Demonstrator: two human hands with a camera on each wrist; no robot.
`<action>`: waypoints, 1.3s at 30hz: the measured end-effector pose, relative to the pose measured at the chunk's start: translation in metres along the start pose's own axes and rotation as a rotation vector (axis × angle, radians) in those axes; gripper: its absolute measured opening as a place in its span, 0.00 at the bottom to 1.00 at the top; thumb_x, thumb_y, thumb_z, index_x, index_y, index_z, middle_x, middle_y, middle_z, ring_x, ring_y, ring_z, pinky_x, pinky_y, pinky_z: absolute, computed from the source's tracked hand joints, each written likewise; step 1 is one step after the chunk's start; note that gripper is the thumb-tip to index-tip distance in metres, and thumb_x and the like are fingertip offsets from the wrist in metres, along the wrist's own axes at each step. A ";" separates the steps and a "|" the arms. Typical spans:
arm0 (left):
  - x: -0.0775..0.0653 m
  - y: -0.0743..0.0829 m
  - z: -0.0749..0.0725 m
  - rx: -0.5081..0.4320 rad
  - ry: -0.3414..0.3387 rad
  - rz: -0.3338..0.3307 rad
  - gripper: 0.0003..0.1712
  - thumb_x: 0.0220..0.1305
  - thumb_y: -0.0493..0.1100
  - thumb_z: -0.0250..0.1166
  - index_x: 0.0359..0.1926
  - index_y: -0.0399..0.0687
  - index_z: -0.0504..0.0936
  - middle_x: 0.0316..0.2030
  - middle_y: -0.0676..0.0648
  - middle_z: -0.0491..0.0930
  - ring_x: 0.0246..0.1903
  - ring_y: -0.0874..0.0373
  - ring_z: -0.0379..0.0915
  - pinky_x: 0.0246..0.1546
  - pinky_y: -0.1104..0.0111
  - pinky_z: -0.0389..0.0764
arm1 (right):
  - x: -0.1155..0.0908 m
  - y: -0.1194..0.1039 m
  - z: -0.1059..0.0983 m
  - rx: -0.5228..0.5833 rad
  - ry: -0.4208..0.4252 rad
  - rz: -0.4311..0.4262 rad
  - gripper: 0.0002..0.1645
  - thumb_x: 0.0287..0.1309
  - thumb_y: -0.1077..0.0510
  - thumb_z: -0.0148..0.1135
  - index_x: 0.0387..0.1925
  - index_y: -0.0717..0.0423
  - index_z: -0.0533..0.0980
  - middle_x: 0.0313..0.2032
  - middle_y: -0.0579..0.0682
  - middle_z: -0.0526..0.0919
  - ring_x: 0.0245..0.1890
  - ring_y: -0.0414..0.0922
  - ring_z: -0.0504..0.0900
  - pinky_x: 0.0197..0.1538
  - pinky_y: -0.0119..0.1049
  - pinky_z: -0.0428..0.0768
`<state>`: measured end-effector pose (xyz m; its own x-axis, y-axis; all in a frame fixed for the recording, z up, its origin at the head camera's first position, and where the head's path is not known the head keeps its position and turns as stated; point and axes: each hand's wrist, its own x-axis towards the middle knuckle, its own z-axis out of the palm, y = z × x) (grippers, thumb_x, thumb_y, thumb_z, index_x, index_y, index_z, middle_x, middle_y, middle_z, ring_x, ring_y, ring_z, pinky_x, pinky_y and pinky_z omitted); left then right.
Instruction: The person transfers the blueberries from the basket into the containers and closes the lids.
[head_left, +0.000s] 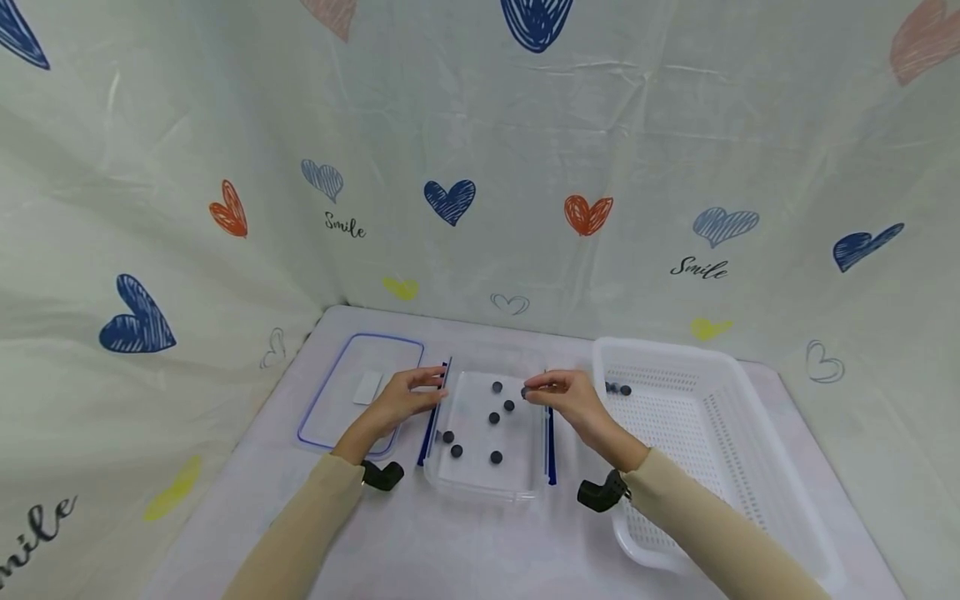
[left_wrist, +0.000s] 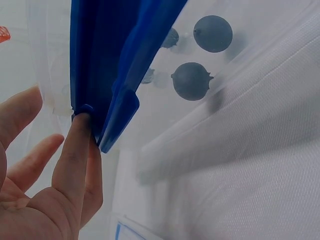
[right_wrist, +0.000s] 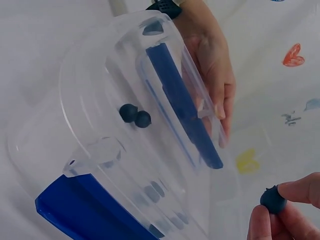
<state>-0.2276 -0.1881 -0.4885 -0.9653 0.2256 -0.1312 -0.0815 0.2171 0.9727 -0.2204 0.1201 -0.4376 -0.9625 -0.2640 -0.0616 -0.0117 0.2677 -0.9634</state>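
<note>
Between thumb and fingertips, my right hand (head_left: 573, 404) pinches a dark blueberry (right_wrist: 273, 201) near the far right side of a clear plastic container (head_left: 480, 490). My left hand (head_left: 401, 400) is at the container's left side, its fingers extended. In the left wrist view, a fingertip touches the end of the hanging blue latch (left_wrist: 100, 75). Several blueberries (head_left: 497, 457) lie spread over the container's floor. A second blue latch (head_left: 552, 450) hangs down on the right side.
On the right stands a white perforated basket (head_left: 675, 425), with a few blueberries (head_left: 626, 390) near its far left corner. Left of the container lies a clear lid (head_left: 337, 417) with a blue rim, a small white rectangle (head_left: 367, 388) on it. A heart-printed curtain (head_left: 525, 133) hangs behind the table.
</note>
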 end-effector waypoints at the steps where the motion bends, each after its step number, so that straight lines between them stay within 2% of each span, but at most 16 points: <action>1: 0.000 0.000 0.000 0.001 0.001 -0.002 0.33 0.67 0.41 0.68 0.70 0.42 0.70 0.64 0.34 0.71 0.61 0.42 0.70 0.58 0.56 0.77 | 0.000 0.000 0.001 -0.003 0.001 0.005 0.13 0.58 0.66 0.69 0.45 0.68 0.83 0.42 0.55 0.87 0.44 0.45 0.84 0.57 0.46 0.79; 7: 0.001 -0.001 0.000 0.013 0.003 -0.011 0.34 0.66 0.43 0.69 0.70 0.42 0.70 0.64 0.34 0.71 0.61 0.42 0.71 0.58 0.56 0.77 | -0.002 0.000 0.003 -0.004 -0.003 0.027 0.12 0.57 0.66 0.70 0.44 0.67 0.84 0.43 0.58 0.87 0.42 0.45 0.85 0.54 0.41 0.81; 16: 0.002 0.001 0.000 0.005 0.011 -0.001 0.33 0.66 0.41 0.68 0.70 0.42 0.70 0.63 0.34 0.71 0.60 0.42 0.71 0.57 0.57 0.78 | -0.003 -0.005 -0.007 0.004 0.012 0.001 0.14 0.58 0.63 0.70 0.45 0.67 0.83 0.43 0.57 0.87 0.43 0.44 0.84 0.56 0.44 0.80; 26: 0.000 0.000 0.001 0.009 0.012 -0.007 0.33 0.66 0.42 0.69 0.70 0.42 0.70 0.63 0.34 0.71 0.60 0.43 0.72 0.57 0.58 0.78 | -0.004 -0.009 -0.032 0.023 0.109 -0.009 0.21 0.60 0.61 0.70 0.51 0.72 0.80 0.45 0.56 0.86 0.45 0.43 0.83 0.61 0.46 0.75; 34: 0.002 0.002 0.002 0.006 0.005 -0.007 0.33 0.66 0.41 0.69 0.70 0.41 0.70 0.63 0.32 0.71 0.60 0.42 0.72 0.56 0.59 0.79 | -0.004 -0.010 -0.060 0.025 0.183 -0.021 0.23 0.61 0.58 0.70 0.52 0.71 0.79 0.44 0.53 0.85 0.42 0.38 0.83 0.52 0.29 0.79; 36: 0.002 0.002 0.002 0.007 0.010 -0.014 0.33 0.66 0.41 0.69 0.70 0.41 0.71 0.64 0.33 0.71 0.61 0.42 0.71 0.56 0.59 0.79 | -0.005 -0.009 -0.066 0.034 0.197 -0.024 0.22 0.61 0.58 0.70 0.51 0.71 0.79 0.43 0.53 0.86 0.42 0.38 0.83 0.51 0.28 0.79; 39: 0.001 0.003 0.002 0.016 0.012 -0.021 0.33 0.66 0.40 0.68 0.70 0.40 0.70 0.64 0.33 0.71 0.61 0.42 0.71 0.56 0.60 0.79 | -0.005 -0.008 -0.074 0.037 0.212 -0.028 0.20 0.62 0.59 0.69 0.50 0.70 0.80 0.43 0.52 0.86 0.41 0.37 0.83 0.52 0.31 0.80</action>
<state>-0.2281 -0.1858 -0.4862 -0.9664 0.2095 -0.1490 -0.0978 0.2366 0.9667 -0.2355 0.1881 -0.4107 -0.9975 -0.0688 0.0180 -0.0333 0.2277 -0.9732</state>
